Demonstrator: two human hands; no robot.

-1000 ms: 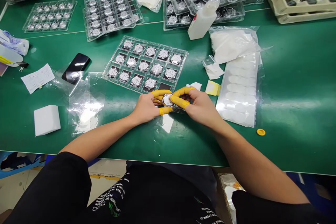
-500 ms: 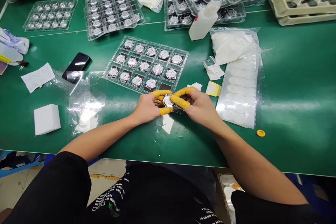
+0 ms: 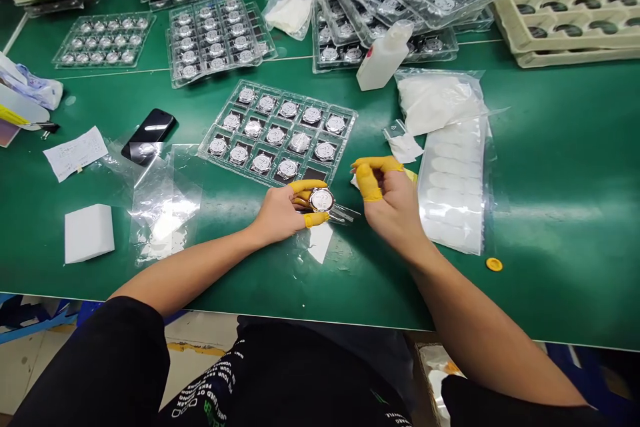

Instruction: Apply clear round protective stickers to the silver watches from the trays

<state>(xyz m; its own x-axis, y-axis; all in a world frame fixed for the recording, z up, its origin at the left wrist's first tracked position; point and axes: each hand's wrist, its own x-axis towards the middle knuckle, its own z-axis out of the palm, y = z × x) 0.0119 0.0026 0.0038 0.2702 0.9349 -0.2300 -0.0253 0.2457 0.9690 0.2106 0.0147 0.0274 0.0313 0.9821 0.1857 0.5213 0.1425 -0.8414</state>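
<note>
A round silver watch case is gripped by the left hand, its yellow finger cots clamped on the case, above the counter, toward the front edge. The right hand is raised apart from the case, fingertips curled together; whether anything is pinched there cannot be told. A clear blister tray of watch cases is laid just beyond.
</note>
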